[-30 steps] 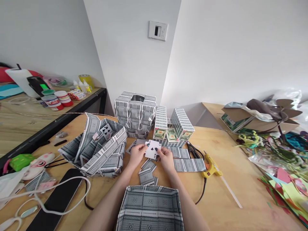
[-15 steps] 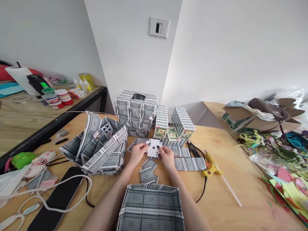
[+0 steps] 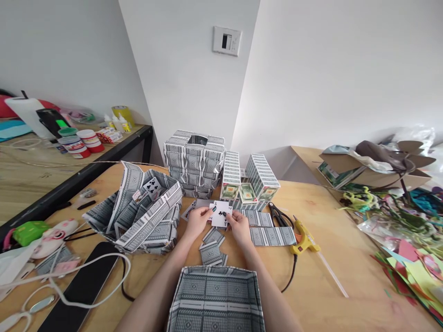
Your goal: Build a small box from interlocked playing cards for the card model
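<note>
Both of my hands pinch one white playing card (image 3: 220, 214), an ace of clubs, face up above the wooden table (image 3: 332, 295). My left hand (image 3: 197, 221) grips its left edge and my right hand (image 3: 238, 227) its right edge. Loose folded cards (image 3: 212, 246) with grey patterned backs lie just below my hands. A tray built of cards (image 3: 216, 299) sits at the near edge between my forearms. A collapsed card structure (image 3: 143, 214) lies to the left. A square card tower (image 3: 194, 161) and stacked card packs (image 3: 247, 182) stand behind.
Black scissors (image 3: 278, 214) and a yellow glue gun (image 3: 303, 237) with its cord lie right of my hands, beside a strip of joined cards (image 3: 272, 236). Coloured paper scraps (image 3: 411, 263) crowd the right. A black phone (image 3: 81, 286), white cable and toys lie left; jars (image 3: 83, 142) stand on the side table.
None beyond a slight shift of the camera; both hands keep the same hold on the ace of clubs.
</note>
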### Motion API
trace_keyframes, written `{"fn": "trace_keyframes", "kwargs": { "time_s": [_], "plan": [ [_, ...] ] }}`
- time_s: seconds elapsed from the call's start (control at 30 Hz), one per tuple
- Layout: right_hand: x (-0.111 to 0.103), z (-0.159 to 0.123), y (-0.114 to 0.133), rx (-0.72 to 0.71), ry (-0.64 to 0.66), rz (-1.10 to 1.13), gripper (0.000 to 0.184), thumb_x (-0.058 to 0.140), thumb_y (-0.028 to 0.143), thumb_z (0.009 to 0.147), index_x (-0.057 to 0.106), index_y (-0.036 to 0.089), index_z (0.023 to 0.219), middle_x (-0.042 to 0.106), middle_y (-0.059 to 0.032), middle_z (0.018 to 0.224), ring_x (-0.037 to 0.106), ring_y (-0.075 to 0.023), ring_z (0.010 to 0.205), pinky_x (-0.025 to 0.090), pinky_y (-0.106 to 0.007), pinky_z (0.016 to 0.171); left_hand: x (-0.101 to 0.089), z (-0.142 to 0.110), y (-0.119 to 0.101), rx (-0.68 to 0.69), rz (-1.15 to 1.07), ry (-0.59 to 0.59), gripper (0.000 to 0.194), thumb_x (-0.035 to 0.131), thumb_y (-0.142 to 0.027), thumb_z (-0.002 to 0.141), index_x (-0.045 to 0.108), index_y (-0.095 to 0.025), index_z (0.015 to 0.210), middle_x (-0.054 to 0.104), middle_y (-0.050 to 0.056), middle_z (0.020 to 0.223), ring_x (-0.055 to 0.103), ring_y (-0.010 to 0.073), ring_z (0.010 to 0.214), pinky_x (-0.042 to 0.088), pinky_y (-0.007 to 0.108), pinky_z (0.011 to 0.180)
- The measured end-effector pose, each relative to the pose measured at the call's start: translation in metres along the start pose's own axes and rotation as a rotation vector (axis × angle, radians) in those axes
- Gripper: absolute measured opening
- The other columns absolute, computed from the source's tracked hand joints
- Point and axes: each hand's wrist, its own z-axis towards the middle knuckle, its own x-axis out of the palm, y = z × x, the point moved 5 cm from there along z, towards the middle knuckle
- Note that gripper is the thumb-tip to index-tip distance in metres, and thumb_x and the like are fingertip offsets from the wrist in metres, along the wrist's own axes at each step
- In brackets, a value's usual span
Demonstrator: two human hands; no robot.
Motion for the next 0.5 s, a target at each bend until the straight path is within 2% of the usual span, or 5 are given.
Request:
{"fn": "trace_keyframes", "kwargs": {
  "time_s": [0.37,0.5],
  "plan": [
    [-0.002,0.001,-0.004,-0.016,0.007,0.027,0.029,0.066,0.043,0.063,0.062,0.015,0.071,0.06,0.0013,0.054,0.04,-0.0078,0.037,0.031,-0.021,0.035,-0.002,-0.004,-0.011,0.034,0.081,-0.012,0.025,0.057,-0.037,0.069,0.064,-0.014,0.064,0.065,0.003,0.063,0.058,0.0167,0.059,0.044,0.024,0.055],
    [-0.005,0.002,-0.006,0.004,0.002,0.015,0.03,0.066,0.044,0.063,0.062,0.015,0.072,0.057,0.0029,0.049,0.039,-0.0076,0.035,0.029,-0.021,0.034,-0.003,-0.004,-0.006,-0.046,-0.038,-0.015,0.03,0.058,-0.042,0.068,0.062,-0.014,0.059,0.062,0.002,0.058,0.058,0.0166,0.058,0.045,0.025,0.053]
  ]
}}
